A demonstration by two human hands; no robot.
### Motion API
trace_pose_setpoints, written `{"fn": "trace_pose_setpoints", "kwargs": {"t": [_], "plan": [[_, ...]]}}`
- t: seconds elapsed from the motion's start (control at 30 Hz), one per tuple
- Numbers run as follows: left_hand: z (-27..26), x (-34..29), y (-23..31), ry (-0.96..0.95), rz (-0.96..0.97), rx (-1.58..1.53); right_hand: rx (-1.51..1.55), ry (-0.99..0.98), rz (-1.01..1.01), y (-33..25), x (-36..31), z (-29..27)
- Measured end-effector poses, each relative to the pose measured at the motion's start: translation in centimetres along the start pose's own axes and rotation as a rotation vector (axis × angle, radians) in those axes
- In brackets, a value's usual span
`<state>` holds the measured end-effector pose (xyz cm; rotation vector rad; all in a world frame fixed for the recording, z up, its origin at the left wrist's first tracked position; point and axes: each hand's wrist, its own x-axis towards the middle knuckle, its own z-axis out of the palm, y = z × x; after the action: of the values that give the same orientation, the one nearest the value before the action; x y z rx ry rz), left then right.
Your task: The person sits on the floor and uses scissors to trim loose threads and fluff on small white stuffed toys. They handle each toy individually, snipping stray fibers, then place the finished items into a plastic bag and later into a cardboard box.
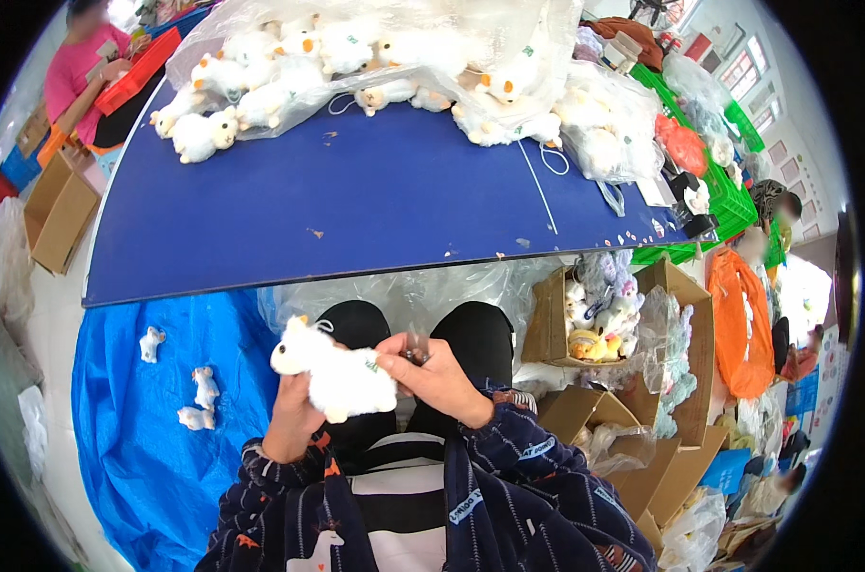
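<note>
A white fluffy plush animal [332, 372] with a dark eye, orange bits on its head and a white string loop is held above my lap. My left hand [299, 405] is closed round its underside and chest. My right hand [440, 379] is closed at the rear end, its thumb against the plush beside a small green tag [371, 362]. A small dark, shiny thing [415, 351] shows between the right fingers; its kind is too blurred to tell.
A blue table [356, 205] carries many similar plush toys [261, 91] on clear plastic bags. On the blue sheet [137, 458] at left lie several small plush toys [204, 386]. Cardboard boxes [680, 324] with coloured plush stand at right. A person [80, 76] in pink sits far left.
</note>
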<state>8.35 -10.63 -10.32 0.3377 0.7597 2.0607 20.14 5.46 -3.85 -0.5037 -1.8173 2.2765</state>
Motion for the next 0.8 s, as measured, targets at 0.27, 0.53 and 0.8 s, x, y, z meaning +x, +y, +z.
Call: {"fn": "trace_pose_setpoints", "kwargs": {"t": [0.27, 0.53, 0.8], "plan": [[-4.3, -4.4, 13.5, 0.331, 0.086, 0.961, -1.03, 0.372, -0.675, -6.4, 7.3, -8.2], [-6.5, -3.4, 11.6, 0.447, 0.198, 1.139, -1.483, 0.85, -0.574, -8.9, 17.1, -17.4], [1.3, 2.5, 5.4, -0.133, 0.008, 0.902, -1.323, 0.675, -0.678, -9.0, 13.4, -15.6]]}}
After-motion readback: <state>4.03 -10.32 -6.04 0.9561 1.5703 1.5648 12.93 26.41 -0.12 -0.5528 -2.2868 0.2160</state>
